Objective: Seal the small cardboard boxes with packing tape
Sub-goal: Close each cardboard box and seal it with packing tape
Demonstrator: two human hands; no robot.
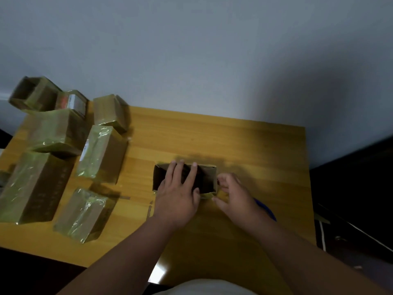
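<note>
Clearly, in the head view, the small brown cardboard box (185, 177) being worked on sits on the yellow wooden table (234, 141), near the middle and a little to the right, with what looks like its dark open side facing up. The left hand (177, 188) lies flat over it, fingers straight and spread, the tips reaching the far edge; it seems to press the box down so it cannot slide. The right hand (232, 193) is at the box's right end with fingers curled, apparently pinching yellowish tape (207, 195) at the near right corner, probably to smooth or pull it over the edge; blur hides the exact grip. A blue object (268, 209) peeks out just behind the right wrist, too hidden to identify.

Well apart, on the left of the table, a cluster of brown cardboard boxes wrapped in glossy yellowish tape (97, 152) stands, likely the finished ones set aside. One far-left box (32, 93) looks open.
</note>
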